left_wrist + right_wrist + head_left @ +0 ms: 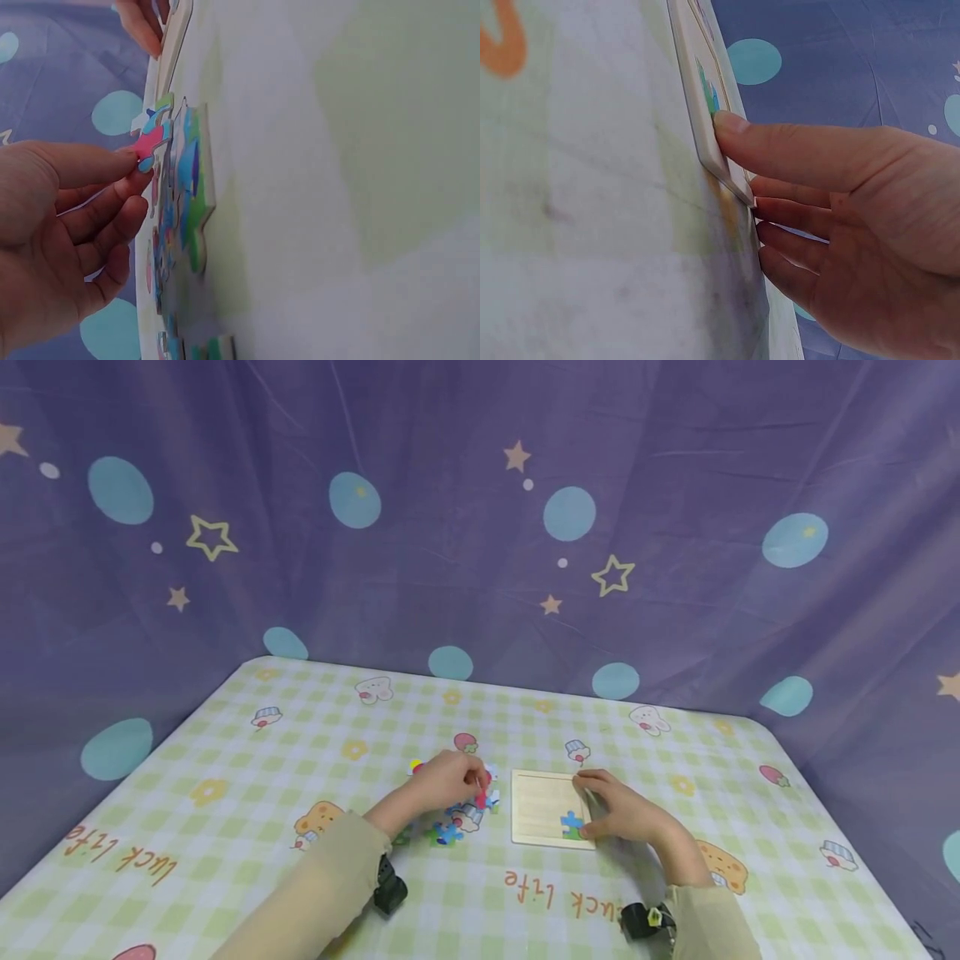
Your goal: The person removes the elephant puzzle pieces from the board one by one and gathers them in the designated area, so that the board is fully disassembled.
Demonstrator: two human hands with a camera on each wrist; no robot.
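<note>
A pink-and-blue jigsaw piece (152,140) is pinched between the thumb and index finger of my left hand (445,778), over a cluster of loose jigsaw pieces (447,834). That hand partly hides the cluster in the head view. To its right lies a shallow wooden puzzle tray (536,807), with one blue-and-green piece (571,823) in its lower right corner. My right hand (628,810) holds the tray by its right side. In the right wrist view, the thumb (731,124) lies on the rim near the corner piece, and the other fingers are along the edge.
A green-and-white checked cloth (300,893) printed with cartoons and lettering covers the table. Behind it hangs a purple curtain (450,568) with stars and blue spots. A black wrist camera (390,887) is strapped at the left sleeve, another (640,921) at the right.
</note>
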